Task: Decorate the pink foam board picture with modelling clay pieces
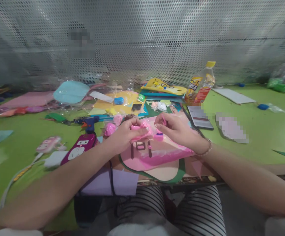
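A: In the head view, what does the left hand (pixel 125 135) have hold of?
B: A bright pink lump (pixel 146 126), seemingly in clear wrap, with thumb and fingers closed on it

A: And the right hand (pixel 178 129)?
B: It's just beside the left; thumb and fingertips are pinched together on a small pink bit (pixel 164 121). I can't tell whether that bit joins the lump

A: Where is the lump, exactly?
B: Between the hands, above a pink cut-out (pixel 162 152) with dark brown marks. A green-edged piece (pixel 180 173) shows underneath

A: Anything near the left hand?
B: Two pink balls, one deep pink (pixel 110 129) and one paler (pixel 118 119), then a blue glue gun (pixel 91 123) and a purple power strip (pixel 79 148)

A: And beyond the right?
B: A phone (pixel 199 118) lying flat, with a yellow-capped bottle (pixel 201 86) behind it
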The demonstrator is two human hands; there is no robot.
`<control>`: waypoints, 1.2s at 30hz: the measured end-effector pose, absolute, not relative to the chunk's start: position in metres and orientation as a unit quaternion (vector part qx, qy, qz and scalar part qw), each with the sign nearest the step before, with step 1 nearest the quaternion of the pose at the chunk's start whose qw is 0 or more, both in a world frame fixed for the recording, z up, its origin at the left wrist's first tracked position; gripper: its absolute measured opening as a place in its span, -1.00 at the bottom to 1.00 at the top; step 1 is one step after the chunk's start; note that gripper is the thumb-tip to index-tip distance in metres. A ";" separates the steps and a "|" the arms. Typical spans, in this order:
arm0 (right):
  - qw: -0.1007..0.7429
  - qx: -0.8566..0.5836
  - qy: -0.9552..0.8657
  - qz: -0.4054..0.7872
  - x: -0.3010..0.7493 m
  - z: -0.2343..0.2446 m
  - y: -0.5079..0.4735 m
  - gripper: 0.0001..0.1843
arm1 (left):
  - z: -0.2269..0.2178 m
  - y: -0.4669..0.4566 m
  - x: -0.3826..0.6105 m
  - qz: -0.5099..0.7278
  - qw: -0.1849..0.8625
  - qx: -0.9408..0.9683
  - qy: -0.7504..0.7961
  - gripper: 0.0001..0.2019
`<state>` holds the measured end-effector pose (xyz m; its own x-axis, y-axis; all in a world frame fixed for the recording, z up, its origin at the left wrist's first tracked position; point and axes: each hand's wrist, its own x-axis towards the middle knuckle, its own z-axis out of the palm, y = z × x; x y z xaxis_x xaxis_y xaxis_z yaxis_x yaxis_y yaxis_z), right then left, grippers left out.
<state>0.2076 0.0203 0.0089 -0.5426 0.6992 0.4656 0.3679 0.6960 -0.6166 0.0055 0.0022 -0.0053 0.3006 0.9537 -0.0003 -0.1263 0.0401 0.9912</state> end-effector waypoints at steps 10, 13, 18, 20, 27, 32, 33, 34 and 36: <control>0.258 -0.278 -0.904 0.199 0.211 0.011 0.018 -0.88 | 0.000 -0.005 0.006 0.378 0.550 0.612 0.424 -0.74; 0.249 -0.253 -0.915 0.190 0.212 0.012 0.018 -0.87 | 0.007 -0.009 0.008 0.361 0.503 0.647 0.444 -0.77; 0.255 -0.248 -0.918 0.174 0.210 0.011 0.016 -0.79 | 0.016 -0.012 0.009 0.363 0.401 0.690 0.481 -0.80; 0.257 -0.253 -0.918 0.167 0.209 0.010 0.016 -0.78 | 0.016 -0.012 0.009 0.356 0.407 0.688 0.484 -0.80; 0.271 -0.270 -0.911 0.155 0.207 0.007 0.017 -0.75 | 0.016 -0.010 0.010 0.354 0.413 0.678 0.495 -0.79; 0.271 -0.300 -0.894 0.192 0.207 0.007 0.016 -0.77 | 0.015 -0.010 0.009 0.356 0.437 0.671 0.483 -0.77; 0.269 -0.304 -0.890 0.206 0.207 0.007 0.016 -0.78 | 0.014 -0.010 0.008 0.358 0.441 0.671 0.477 -0.77; 0.267 -0.308 -0.887 0.219 0.207 0.007 0.017 -0.77 | 0.013 -0.009 0.008 0.360 0.444 0.671 0.473 -0.77; 0.265 -0.314 -0.881 0.235 0.207 0.008 0.018 -0.76 | 0.010 -0.008 0.007 0.368 0.457 0.665 0.463 -0.78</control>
<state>0.2072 0.0176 0.0076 -0.6626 0.6773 0.3196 0.4283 0.6928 -0.5802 0.0065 -0.0078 0.0103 0.3002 0.9516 0.0653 0.2805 -0.1535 0.9475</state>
